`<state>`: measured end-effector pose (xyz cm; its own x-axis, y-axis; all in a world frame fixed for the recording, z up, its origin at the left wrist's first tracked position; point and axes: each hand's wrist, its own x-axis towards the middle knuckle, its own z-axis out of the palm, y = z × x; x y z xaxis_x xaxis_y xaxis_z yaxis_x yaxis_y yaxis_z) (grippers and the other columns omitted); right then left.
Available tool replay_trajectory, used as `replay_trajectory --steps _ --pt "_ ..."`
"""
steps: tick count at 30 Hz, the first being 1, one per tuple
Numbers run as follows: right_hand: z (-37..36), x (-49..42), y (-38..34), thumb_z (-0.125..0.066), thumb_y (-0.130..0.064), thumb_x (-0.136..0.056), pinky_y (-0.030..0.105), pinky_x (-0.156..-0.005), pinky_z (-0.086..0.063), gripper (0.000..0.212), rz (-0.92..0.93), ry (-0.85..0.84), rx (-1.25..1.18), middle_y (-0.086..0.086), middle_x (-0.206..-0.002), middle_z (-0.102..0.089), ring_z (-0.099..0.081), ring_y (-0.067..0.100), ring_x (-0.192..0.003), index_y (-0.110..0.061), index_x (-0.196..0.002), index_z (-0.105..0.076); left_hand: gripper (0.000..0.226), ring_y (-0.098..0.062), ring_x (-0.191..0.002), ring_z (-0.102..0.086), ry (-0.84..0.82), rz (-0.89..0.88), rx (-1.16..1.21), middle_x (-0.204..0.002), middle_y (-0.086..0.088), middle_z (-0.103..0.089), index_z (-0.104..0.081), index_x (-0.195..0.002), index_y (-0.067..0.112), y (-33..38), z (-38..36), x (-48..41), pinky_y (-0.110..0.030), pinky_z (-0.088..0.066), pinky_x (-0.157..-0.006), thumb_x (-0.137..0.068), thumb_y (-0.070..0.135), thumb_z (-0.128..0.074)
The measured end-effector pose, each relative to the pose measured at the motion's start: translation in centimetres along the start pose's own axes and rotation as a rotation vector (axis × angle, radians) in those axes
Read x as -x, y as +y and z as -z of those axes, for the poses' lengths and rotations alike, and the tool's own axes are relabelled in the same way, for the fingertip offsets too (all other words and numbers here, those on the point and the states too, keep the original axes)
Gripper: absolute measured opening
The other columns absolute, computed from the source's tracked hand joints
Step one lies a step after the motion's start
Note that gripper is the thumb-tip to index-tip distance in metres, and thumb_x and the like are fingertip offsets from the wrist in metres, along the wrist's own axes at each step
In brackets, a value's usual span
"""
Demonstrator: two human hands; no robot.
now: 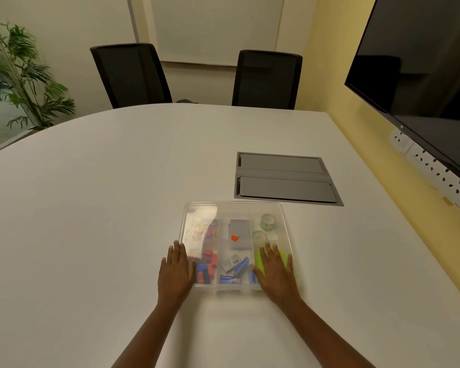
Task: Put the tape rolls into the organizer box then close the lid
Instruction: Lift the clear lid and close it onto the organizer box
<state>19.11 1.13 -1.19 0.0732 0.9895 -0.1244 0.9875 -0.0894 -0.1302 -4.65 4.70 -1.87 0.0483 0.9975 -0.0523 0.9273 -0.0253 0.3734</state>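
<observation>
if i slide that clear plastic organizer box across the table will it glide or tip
The clear plastic organizer box is wide, low and flat-bottomed, so it would probably glide on the smooth white table, not tip. Its contents are small office bits, so it is likely light. With the left hand and right hand flat on the lid, pushing evenly should limit swivelling.
</observation>
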Motion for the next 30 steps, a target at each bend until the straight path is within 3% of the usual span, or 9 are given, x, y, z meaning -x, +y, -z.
replay_trajectory --steps 3,5,8,12,17,19,23,27,30 --pt "0.9 -1.9 2.1 0.015 -0.061 -0.083 0.048 -0.119 -0.010 0.083 -0.062 0.003 0.045 0.006 -0.160 -0.005 -0.005 0.019 -0.148 -0.015 -0.148 -0.009 0.056 -0.027 -0.145 -0.010 -0.014 -0.020 -0.072 -0.157 -0.014 -0.008 -0.010 -0.144 0.006 1.2 0.2 -1.5 -0.041 -0.014 -0.118 -0.098 0.036 -0.018" --pt "1.8 -2.9 3.4 0.034 -0.065 -0.064 0.046 -0.119 -0.014 0.107 -0.085 -0.010 0.047 0.006 -0.160 -0.005 -0.004 0.019 -0.148 -0.014 -0.147 -0.009 0.080 -0.026 -0.145 -0.009 -0.031 -0.044 -0.122 -0.157 -0.013 -0.007 -0.008 -0.144 0.007 2.4 0.3 -2.3 -0.041 -0.012 -0.119 -0.085 0.053 0.018" --pt "2.8 -4.6 4.6 -0.013 -0.050 -0.097 0.047 -0.119 -0.013 0.063 -0.081 -0.057 -0.005 0.006 -0.160 -0.005 -0.001 0.021 -0.148 -0.012 -0.147 -0.010 0.118 -0.025 -0.146 -0.006 -0.058 -0.060 -0.170 -0.157 -0.012 -0.004 -0.004 -0.145 0.008 4.1 0.2 -3.7 -0.044 -0.008 -0.119 -0.051 0.060 0.046" --pt "3.6 -6.9 5.1 -0.028 -0.041 -0.099 0.046 -0.119 -0.012 0.059 -0.051 -0.079 -0.017 0.006 -0.160 -0.004 0.000 0.021 -0.148 -0.011 -0.147 -0.010 0.061 -0.024 -0.146 -0.001 -0.124 -0.062 -0.164 -0.158 -0.012 0.001 0.001 -0.145 0.010 6.4 -0.3 -6.1 -0.043 -0.004 -0.119 -0.095 0.045 -0.003" --pt "4.0 -9.7 5.3 -0.030 -0.039 -0.100 0.043 -0.120 -0.012 0.061 -0.026 -0.096 -0.028 0.009 -0.160 0.000 0.001 0.022 -0.148 -0.009 -0.147 -0.007 0.056 -0.025 -0.146 0.001 -0.143 -0.104 -0.169 -0.158 -0.011 0.002 0.001 -0.145 0.010 7.9 -0.7 -8.8 -0.043 -0.002 -0.119 -0.099 0.036 -0.017" --pt "4.2 -10.7 5.3 -0.031 -0.039 -0.100 0.042 -0.120 -0.013 0.062 -0.020 -0.098 -0.030 0.011 -0.160 0.001 0.001 0.023 -0.148 -0.008 -0.147 -0.005 0.060 -0.025 -0.146 -0.001 -0.129 -0.117 -0.187 -0.158 -0.011 0.002 0.001 -0.145 0.011 8.0 -1.0 -9.7 -0.043 -0.004 -0.120 -0.096 0.045 -0.003" --pt "4.6 -12.4 5.6 -0.030 -0.039 -0.100 0.041 -0.120 -0.013 0.065 -0.031 -0.105 -0.042 0.013 -0.159 0.003 0.002 0.024 -0.148 -0.006 -0.147 -0.001 0.125 -0.026 -0.146 0.001 -0.117 -0.135 -0.183 -0.158 -0.011 0.003 0.004 -0.145 0.012 7.7 -1.3 -10.4 -0.041 0.000 -0.119 -0.040 0.061 0.052" --pt "4.2 -13.0 5.5 -0.029 -0.037 -0.100 0.040 -0.120 -0.015 0.064 -0.040 -0.097 -0.074 0.012 -0.159 0.004 0.001 0.022 -0.148 -0.006 -0.147 0.000 0.058 -0.025 -0.146 0.003 -0.106 -0.118 -0.124 -0.158 -0.011 0.004 0.003 -0.145 0.013 7.2 -2.5 -10.6 -0.042 0.003 -0.119 -0.096 0.043 -0.005" --pt "3.6 -13.3 5.4 -0.029 -0.036 -0.100 0.036 -0.120 -0.016 0.062 -0.040 -0.055 -0.102 0.013 -0.159 0.003 -0.002 0.022 -0.148 -0.004 -0.147 -0.001 0.055 -0.025 -0.146 0.003 -0.083 -0.120 -0.082 -0.157 -0.010 0.003 0.002 -0.145 0.013 7.1 -2.8 -10.6 -0.040 0.006 -0.119 -0.099 0.033 -0.020"
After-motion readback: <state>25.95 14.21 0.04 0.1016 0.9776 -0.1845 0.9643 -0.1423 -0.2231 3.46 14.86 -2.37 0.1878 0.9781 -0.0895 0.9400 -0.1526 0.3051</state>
